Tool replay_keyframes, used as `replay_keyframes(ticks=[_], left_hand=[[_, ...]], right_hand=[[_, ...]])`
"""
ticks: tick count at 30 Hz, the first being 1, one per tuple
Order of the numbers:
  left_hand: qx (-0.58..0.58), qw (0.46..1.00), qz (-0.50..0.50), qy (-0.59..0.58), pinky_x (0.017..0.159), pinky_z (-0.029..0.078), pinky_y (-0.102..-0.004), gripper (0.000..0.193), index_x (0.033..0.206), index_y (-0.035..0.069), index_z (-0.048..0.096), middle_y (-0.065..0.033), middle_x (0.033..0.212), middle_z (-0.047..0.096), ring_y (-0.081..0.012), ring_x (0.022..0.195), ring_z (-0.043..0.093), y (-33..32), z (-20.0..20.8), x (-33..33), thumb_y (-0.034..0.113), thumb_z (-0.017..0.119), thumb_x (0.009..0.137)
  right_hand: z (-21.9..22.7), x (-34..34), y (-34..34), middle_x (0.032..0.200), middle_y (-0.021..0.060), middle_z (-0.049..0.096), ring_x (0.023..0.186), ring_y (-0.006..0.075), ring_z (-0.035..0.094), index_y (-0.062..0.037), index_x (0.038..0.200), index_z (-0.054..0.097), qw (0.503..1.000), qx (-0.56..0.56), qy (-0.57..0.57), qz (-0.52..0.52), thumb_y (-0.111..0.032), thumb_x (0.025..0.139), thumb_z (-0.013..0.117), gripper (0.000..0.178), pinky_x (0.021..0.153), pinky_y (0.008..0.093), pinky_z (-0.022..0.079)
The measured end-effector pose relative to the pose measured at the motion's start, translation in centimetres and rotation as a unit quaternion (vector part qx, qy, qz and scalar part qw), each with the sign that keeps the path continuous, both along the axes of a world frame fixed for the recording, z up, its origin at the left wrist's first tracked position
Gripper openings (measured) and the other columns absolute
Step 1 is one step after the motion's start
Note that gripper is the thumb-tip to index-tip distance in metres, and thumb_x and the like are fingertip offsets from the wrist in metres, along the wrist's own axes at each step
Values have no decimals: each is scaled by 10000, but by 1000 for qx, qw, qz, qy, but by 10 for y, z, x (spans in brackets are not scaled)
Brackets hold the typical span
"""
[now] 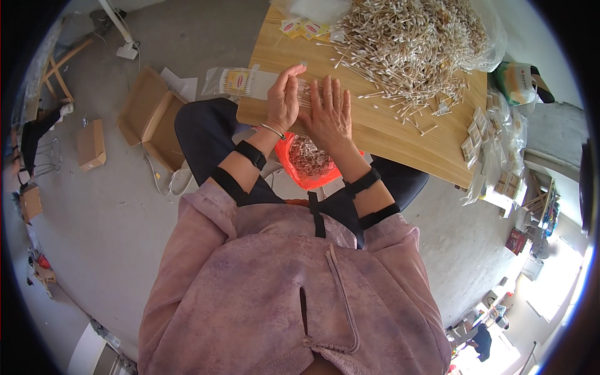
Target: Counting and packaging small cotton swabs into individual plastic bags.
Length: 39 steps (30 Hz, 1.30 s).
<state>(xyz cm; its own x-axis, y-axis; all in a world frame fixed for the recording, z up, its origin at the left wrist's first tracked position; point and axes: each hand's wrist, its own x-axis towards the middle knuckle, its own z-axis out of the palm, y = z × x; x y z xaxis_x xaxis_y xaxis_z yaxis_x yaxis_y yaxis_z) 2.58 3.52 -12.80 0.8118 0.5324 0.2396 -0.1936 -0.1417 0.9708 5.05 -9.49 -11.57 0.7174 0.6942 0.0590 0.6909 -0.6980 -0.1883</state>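
A row of cotton swabs (304,92) lies on the wooden table near its front left edge, between my two hands. My left hand (284,99) stands on edge at the left end of the row, its fingers stretched out. My right hand (329,115) rests flat with fingers extended, covering part of the swabs. Left of my left hand is a clear packet (237,81) of swabs with a yellow label. A big loose pile of cotton swabs (409,47) spreads over the table beyond my right hand. Below the table edge, an orange-red bag (312,182) holds more swabs.
Yellow cards (304,28) and clear plastic lie at the table's far left. Several small packs (478,128) and plastic bags hang about its right edge. On the floor to the left are an open cardboard box (150,115) and a smaller carton (92,145).
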Motion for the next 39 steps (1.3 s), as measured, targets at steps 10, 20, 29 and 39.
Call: replay_keyframes(ticks=[10, 20, 29, 39], left_hand=[[2, 1000, 4, 6, 940, 422, -305, 353, 1157, -6, 543, -141, 1146, 612, -219, 1083, 569, 1, 0, -1, 264, 371, 1009], [-41, 999, 4, 8, 833, 420, -256, 533, 1192, -1, 557, -91, 1089, 622, -130, 905, 540, 2, -6, -5, 447, 354, 987], [-68, 998, -13, 3, 903, 402, -279, 562, 1195, -15, 552, -115, 1130, 604, -169, 1020, 542, 2, -2, -5, 464, 347, 983], [-87, 996, -19, -6, 971, 373, -302, 570, 1190, -24, 548, -131, 1174, 582, -194, 1102, 520, 4, -4, -4, 463, 334, 986]], right_hand=[[-3, 10, -1, 1501, 171, 202, 1404, 340, 142, -63, 1430, 271, 999, 27, 14, 34, -462, 878, 499, 718, 1124, 509, 90], [-6, 9, 17, 1400, 250, 362, 1335, 342, 308, 50, 1362, 341, 827, 500, 204, -158, -429, 986, 332, 608, 1090, 384, 248], [-1, 5, 32, 1380, 269, 391, 1340, 379, 306, 73, 1323, 382, 814, 513, 240, -131, -451, 983, 307, 629, 1094, 392, 251], [-5, 10, 32, 1380, 268, 384, 1339, 393, 297, 49, 1328, 385, 831, 495, 225, -119, -404, 978, 350, 574, 1099, 433, 244]])
